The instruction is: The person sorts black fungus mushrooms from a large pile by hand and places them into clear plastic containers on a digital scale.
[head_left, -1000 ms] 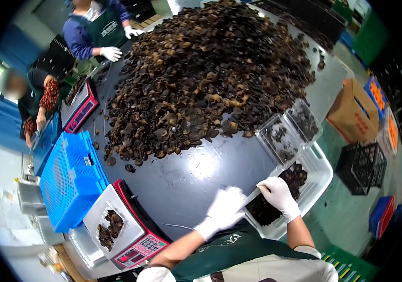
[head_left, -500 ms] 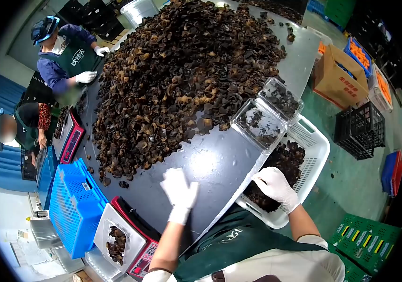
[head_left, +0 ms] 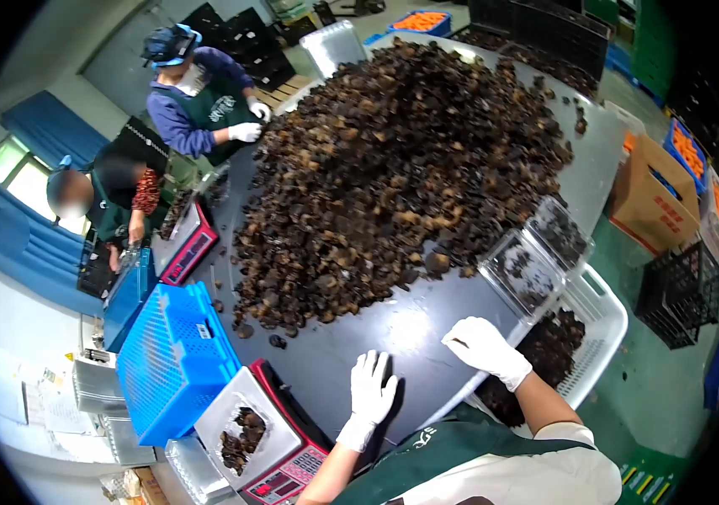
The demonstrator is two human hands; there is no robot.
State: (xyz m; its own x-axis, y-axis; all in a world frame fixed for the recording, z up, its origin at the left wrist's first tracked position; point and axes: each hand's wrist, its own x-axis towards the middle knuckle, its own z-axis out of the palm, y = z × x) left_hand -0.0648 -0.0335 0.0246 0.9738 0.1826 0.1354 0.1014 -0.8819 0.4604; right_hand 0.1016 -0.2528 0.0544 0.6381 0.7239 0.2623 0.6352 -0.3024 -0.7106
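Left hand: The hand (head_left: pixel 369 394) is gloved, palm down over the near part of the counter (head_left: pixel 452 303). Its fingers are extended and open, gripping nothing visible; contact with the surface cannot be confirmed.
Right hand: The hand (head_left: pixel 487 352) is gloved, fingers bent in and closed at the tips. Whether a small piece is pinched there cannot be told. Its position at the basket side likely keeps the basket contents within short reach.
Dark curled pieces: The main heap (head_left: pixel 401 177) covers the counter's middle and far part, probably so that several people can reach it.
White basket: The basket (head_left: pixel 603 324) sits beside the counter's edge and holds more dark pieces, presumably to keep them apart from the heap.
Clear containers: Two units (head_left: pixel 515 290) lie side by side at the counter's edge near the basket, with dark fragments inside.
Scale: The red-edged scale (head_left: pixel 216 421) stands to the left. A small portion of pieces (head_left: pixel 241 442) rests centrally on its platform, which suits an even reading.
Blue crate: The crate (head_left: pixel 170 370) stands just beyond the scale.
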